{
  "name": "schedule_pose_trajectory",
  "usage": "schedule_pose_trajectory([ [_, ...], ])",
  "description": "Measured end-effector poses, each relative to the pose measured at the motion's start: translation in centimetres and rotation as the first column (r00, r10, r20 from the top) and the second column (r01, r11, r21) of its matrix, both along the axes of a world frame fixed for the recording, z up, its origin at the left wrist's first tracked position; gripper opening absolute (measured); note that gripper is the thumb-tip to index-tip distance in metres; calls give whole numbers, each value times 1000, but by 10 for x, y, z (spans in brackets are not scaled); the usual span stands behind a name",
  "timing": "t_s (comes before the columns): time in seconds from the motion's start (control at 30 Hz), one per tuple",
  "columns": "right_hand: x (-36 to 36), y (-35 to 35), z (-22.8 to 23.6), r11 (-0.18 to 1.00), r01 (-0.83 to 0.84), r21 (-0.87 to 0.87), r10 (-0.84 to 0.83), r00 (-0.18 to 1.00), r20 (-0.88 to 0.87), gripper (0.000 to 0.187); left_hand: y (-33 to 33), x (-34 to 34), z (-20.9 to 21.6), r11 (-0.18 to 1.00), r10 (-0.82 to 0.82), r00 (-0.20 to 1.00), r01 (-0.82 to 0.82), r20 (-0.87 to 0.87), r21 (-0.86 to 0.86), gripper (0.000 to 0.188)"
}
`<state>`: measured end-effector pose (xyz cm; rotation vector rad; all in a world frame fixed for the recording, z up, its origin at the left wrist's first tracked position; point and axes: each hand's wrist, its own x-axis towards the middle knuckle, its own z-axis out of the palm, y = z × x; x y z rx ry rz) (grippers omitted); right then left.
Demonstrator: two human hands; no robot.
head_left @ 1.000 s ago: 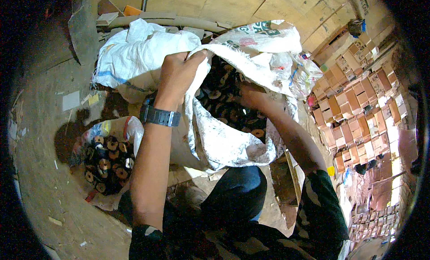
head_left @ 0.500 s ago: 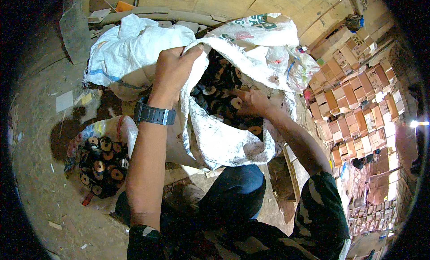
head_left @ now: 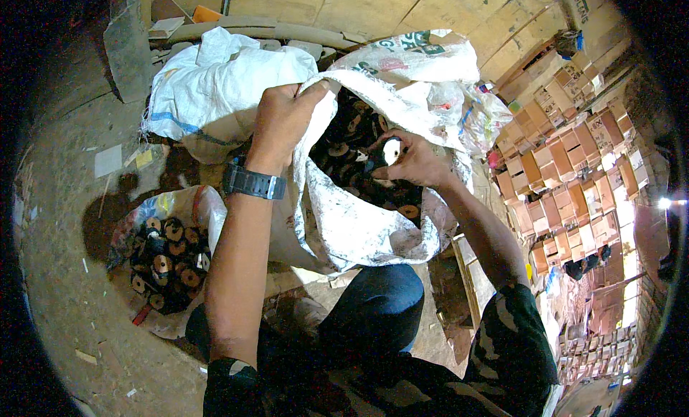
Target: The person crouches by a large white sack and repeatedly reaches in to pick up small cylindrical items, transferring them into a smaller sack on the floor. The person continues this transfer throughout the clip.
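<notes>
A small white spool (head_left: 392,151) sat at the mouth of the big white woven sack (head_left: 359,223), just above the dark spools (head_left: 352,141) heaped inside it, and it was pinched in the fingertips of the right hand (head_left: 413,162). That hand reached in over the sack's right rim, the forearm running up from the lower right with the wrist bent inward and the fingers curled around the spool, so its grip was closed on the white spool. The left hand (head_left: 283,123) was raised on a nearly straight forearm that came up from the lower edge, a dark wristwatch (head_left: 252,182) on the wrist; its grip was clamped in a fist on the sack's upper left rim, holding the mouth pulled open. The sack stood between the person's knees, one knee in dark blue trousers (head_left: 377,302) pressing just below it. Behind it lay a second white sack with a blue stripe (head_left: 208,94), touching it. To the left, on the dirt floor (head_left: 64,273), a smaller open bag (head_left: 169,252) held more dark spools with tan cores. Well apart on the right stood stacks of brown cardboard boxes (head_left: 567,173).
</notes>
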<state>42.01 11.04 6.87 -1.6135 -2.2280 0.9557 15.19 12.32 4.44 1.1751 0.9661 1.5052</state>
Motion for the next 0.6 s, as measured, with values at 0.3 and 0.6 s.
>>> schedule_pose_trajectory([
  [0.3, -60, -37, 34, 988, -139, 70, 149, 719, -679, 56, 1, -2, -5, 996, 74, 997, -73, -32, 56, 33],
  [0.6, -214, -33, 48, 894, -371, 251, 444, 810, -383, 64, 21, -3, -38, 984, 83, 993, -68, -86, 162, 35],
])
